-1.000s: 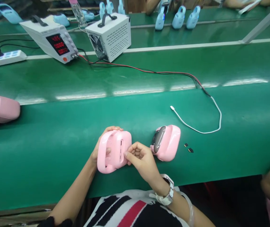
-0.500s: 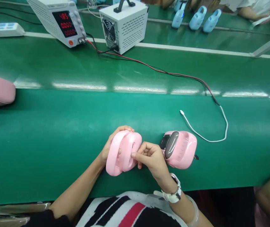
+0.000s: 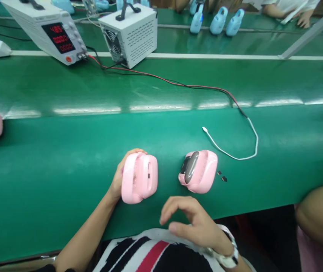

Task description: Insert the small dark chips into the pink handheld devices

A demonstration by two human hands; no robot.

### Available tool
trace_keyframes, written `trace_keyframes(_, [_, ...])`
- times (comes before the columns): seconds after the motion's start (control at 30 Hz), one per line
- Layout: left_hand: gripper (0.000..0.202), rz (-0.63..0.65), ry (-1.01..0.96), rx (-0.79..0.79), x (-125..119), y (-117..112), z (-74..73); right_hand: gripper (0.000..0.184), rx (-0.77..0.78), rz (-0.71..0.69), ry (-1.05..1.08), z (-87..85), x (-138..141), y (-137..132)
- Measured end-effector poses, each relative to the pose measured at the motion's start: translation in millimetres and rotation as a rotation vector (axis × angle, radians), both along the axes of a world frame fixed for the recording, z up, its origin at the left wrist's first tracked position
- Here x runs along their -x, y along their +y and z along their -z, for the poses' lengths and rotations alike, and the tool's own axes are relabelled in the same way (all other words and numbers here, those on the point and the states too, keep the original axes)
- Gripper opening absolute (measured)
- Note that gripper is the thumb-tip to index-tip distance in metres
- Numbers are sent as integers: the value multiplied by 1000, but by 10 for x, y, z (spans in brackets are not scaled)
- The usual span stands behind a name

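Currently the left hand grips a pink plastic housing upright near the front edge of the green belt, fingers wrapped through its handle loop. The right hand hovers just off the belt edge, fingers loosely spread, holding nothing. Judged light, rigid and glossy, hence slippery; the handle loop looks the safest hold, as on the second pink unit just beside it.

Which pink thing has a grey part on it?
The free-lying pink device right of the one in the left hand. The held one looks all pink.
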State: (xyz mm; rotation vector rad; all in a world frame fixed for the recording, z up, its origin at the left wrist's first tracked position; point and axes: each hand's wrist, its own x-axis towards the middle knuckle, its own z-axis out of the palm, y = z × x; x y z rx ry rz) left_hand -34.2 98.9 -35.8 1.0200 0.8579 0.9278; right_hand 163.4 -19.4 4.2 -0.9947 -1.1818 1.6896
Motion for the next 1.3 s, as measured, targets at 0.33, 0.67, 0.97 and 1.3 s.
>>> trace_keyframes(0.33, [40,-256,362,-233,126,78,-600,15,4,632,71,-20,-653,-218])
trace_keyframes(0.67, [40,-24,177,-28,-1253,-261,-600,57,208,659,296,344,-775,280])
trace_keyframes(0.97, [52,117,279,-78,-1342,-117,-300,63,220,624,453,398,-760,318])
trace_keyframes(1.3, [42,79,254,-113,-1389,-118,-252,63,218,617,472,440,-766,319])
